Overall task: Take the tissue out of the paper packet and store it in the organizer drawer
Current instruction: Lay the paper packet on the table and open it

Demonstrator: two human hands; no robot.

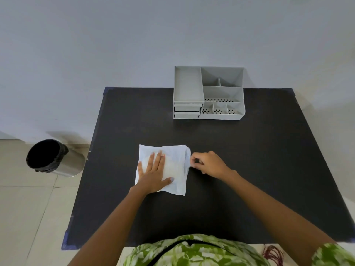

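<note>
A white paper packet [175, 164] lies flat on the black table [249, 160], near the middle. My left hand [153, 173] rests flat on it with fingers spread, pressing it down. My right hand [208, 164] is at the packet's right edge, its fingertips pinched on the white tissue [188, 157] that shows at the opening there. A grey organizer [209, 93] stands at the table's far edge, with two small drawers [187, 110] stacked at its lower left, both closed.
A steel bin [55, 158] with a black liner stands on the tiled floor left of the table. A pale wall rises behind the organizer. The organizer's top has several open compartments.
</note>
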